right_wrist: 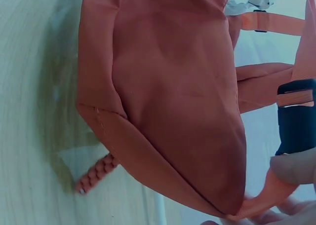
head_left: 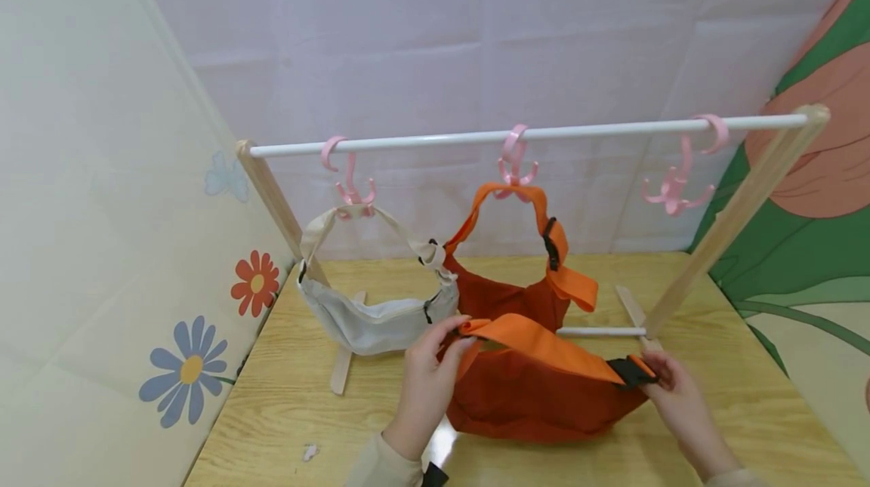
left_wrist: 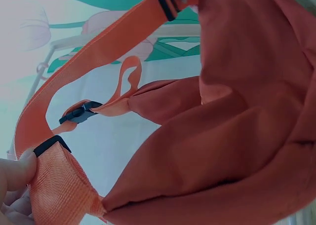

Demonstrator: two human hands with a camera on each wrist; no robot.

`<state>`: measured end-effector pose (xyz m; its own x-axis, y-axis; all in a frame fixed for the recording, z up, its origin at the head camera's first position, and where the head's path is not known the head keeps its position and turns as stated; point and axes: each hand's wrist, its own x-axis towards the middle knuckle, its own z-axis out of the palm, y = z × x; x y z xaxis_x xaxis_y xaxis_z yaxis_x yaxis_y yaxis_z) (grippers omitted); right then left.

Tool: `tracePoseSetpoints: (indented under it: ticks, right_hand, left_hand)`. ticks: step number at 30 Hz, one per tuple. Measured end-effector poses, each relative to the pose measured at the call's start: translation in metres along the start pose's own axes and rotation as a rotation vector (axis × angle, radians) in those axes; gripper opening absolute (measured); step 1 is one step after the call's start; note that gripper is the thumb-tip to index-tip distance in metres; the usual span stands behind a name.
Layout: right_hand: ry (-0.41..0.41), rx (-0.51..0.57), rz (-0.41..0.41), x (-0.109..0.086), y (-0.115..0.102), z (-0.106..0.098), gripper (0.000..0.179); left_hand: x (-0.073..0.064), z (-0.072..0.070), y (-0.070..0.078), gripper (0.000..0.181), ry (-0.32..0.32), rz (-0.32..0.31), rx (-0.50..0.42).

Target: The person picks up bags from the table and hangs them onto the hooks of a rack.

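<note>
An orange-red waist bag is held up between both hands, its bright orange strap arching along the top. At the bag's left end, my left hand pinches the strap, beside a black slider seen in the left wrist view. My right hand grips the strap at the other end, by the black buckle; the thumb presses just below that buckle in the right wrist view. From the bag's underside hangs a braided pull. Behind it, a second orange bag hangs by its strap from a pink hook.
A white rail on wooden posts spans the table. A pale grey bag hangs from the left pink hook. The right pink hook bears nothing. A small white scrap lies front left.
</note>
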<state>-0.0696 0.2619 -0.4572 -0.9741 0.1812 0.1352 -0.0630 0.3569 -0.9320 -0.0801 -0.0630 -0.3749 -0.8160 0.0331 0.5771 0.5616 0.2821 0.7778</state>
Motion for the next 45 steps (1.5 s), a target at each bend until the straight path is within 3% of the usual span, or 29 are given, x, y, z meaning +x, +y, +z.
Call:
tracePoseSetpoints:
  ticks: [4,10,15,18,23,30,37,45]
  right_hand:
    - [-0.046,-0.097,0.011,-0.001,-0.001,0.006,0.037]
    - [-0.061,-0.21,-0.066,-0.007,0.0,0.013,0.039]
    - [-0.093,-0.286,-0.109,-0.012,-0.002,0.02,0.044]
    - [-0.122,-0.318,-0.094,-0.015,-0.007,0.026,0.05]
    - [-0.155,-0.331,-0.087,-0.019,-0.018,0.034,0.058]
    - [-0.073,-0.304,-0.274,-0.023,-0.024,0.047,0.047]
    - [-0.198,-0.181,-0.372,-0.034,-0.026,0.06,0.058]
    - [-0.086,-0.183,-0.522,-0.034,-0.022,0.067,0.063]
  left_hand:
    - [0.002,0.001,0.002,0.025,0.012,0.027,0.001]
    - [0.004,0.002,0.009,0.025,0.017,0.024,-0.004]
    - [0.007,0.003,0.012,0.025,0.021,0.078,0.01]
    - [0.01,0.004,0.015,0.025,0.02,0.095,0.007]
    - [0.013,0.006,0.02,0.023,-0.004,0.1,-0.004]
    - [0.015,0.009,0.025,0.023,-0.013,0.129,-0.012]
    - [0.02,0.01,0.032,0.023,-0.017,0.082,-0.022]
    - [0.021,0.01,0.036,0.023,-0.001,0.054,-0.048]
